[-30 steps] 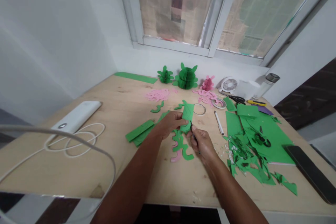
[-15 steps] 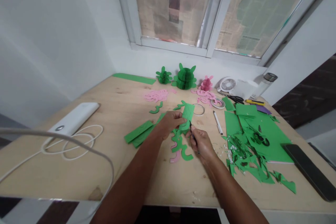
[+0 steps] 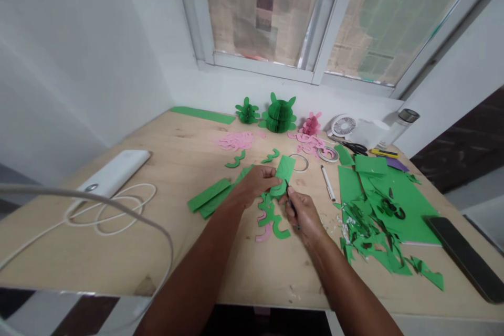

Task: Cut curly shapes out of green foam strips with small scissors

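My left hand (image 3: 254, 184) presses a folded green paper piece (image 3: 284, 170) down on the wooden table (image 3: 177, 231), its fingers closed on the piece's lower edge. My right hand (image 3: 303, 212) is closed around a thin dark pen (image 3: 292, 206), whose tip touches the green piece. Cut green and pink curved shapes (image 3: 271, 218) lie just below both hands.
Green paper strips (image 3: 208, 197) lie to the left. A heap of green sheets and scraps (image 3: 378, 210) fills the right, with a black phone (image 3: 466, 257) beyond. A white power bank (image 3: 114, 173) with cable sits at left. Paper cactus models (image 3: 277, 114), tape rolls (image 3: 326, 155), scissors (image 3: 354, 147), a white pen (image 3: 327, 182) and a fan (image 3: 343, 126) stand at the back.
The hands hold almost the same place; the green piece has shifted slightly under the pen. The view has moved a little.
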`<action>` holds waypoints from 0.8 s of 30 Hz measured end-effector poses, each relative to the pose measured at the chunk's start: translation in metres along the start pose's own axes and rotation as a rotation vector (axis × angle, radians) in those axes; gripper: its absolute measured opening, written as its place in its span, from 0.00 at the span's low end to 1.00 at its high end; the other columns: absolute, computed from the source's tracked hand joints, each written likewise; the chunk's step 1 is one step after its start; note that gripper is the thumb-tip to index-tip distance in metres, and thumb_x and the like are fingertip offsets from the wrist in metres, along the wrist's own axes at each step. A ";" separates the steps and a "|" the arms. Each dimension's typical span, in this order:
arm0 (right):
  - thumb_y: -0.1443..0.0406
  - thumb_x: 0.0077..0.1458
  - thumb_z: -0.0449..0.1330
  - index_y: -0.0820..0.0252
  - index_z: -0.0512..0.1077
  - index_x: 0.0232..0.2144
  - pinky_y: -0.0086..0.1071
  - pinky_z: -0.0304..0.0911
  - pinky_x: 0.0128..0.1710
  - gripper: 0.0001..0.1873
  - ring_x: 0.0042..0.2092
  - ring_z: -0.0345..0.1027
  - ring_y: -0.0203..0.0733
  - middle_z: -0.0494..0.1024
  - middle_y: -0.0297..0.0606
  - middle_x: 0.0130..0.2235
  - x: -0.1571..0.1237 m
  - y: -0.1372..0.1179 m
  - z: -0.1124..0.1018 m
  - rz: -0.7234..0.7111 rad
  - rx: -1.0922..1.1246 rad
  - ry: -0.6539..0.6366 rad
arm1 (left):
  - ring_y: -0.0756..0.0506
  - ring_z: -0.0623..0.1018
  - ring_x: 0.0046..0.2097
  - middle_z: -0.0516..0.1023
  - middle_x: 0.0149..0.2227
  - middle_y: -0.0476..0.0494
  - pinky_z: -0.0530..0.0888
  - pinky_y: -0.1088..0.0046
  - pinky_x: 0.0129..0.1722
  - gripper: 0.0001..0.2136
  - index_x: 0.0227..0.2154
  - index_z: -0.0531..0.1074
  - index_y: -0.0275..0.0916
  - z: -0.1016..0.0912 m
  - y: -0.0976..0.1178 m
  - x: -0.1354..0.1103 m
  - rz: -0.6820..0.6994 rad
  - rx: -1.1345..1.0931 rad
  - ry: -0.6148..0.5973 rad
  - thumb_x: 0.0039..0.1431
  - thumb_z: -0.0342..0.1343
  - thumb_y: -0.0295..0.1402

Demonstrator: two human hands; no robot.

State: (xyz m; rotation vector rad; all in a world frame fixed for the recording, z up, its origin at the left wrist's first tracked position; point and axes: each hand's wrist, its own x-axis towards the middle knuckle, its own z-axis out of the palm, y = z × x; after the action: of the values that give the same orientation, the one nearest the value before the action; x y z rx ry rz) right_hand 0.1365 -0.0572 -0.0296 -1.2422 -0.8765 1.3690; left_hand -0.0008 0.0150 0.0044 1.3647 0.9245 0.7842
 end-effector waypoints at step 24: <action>0.40 0.41 0.62 0.62 0.71 0.20 0.27 0.31 0.14 0.29 0.14 0.38 0.26 0.55 0.22 0.11 -0.002 -0.003 -0.001 0.013 -0.016 -0.030 | 0.54 0.60 0.21 0.62 0.17 0.55 0.55 0.77 0.22 0.12 0.17 0.63 0.38 -0.004 -0.001 0.001 -0.015 0.013 -0.048 0.40 0.59 0.39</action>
State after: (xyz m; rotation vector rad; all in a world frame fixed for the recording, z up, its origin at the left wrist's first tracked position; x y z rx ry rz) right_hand 0.1376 -0.0583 -0.0270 -1.2444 -0.9032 1.3968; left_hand -0.0043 0.0174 0.0030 1.3808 0.9027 0.7322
